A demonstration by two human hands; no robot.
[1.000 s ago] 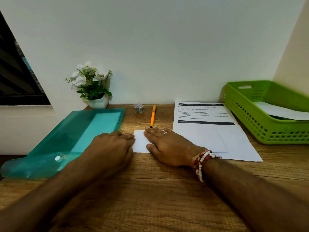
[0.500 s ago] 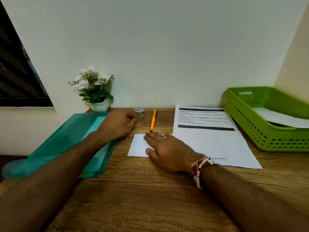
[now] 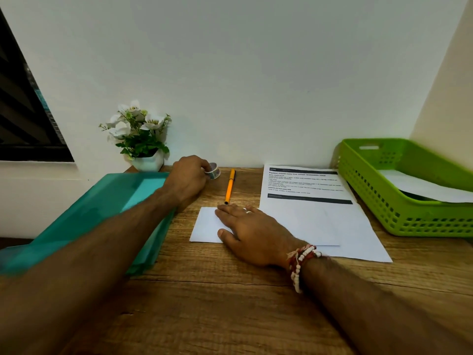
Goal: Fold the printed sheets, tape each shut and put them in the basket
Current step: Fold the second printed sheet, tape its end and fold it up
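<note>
Left hand (image 3: 189, 175) grip: fingers curled round small roll of patterned tape (image 3: 214, 171), at the back of the brown wooden surface (image 3: 230, 303), near the wall. Right hand (image 3: 253, 231) grip wide open, flat, pressing the folded white paper sheet (image 3: 204, 226). That sheet lies mid-surface, long axis left-right, right end overlapping the flat printed white sheet (image 3: 307, 201), header toward the wall. Orange pen (image 3: 229, 185) lies near-far, dark end toward the person. Green perforated plastic basket (image 3: 384, 201), far right, holds another white sheet (image 3: 422, 188).

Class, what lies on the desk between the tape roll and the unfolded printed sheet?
Head view: an orange pen lies between the tape roll and the printed sheet.
</note>
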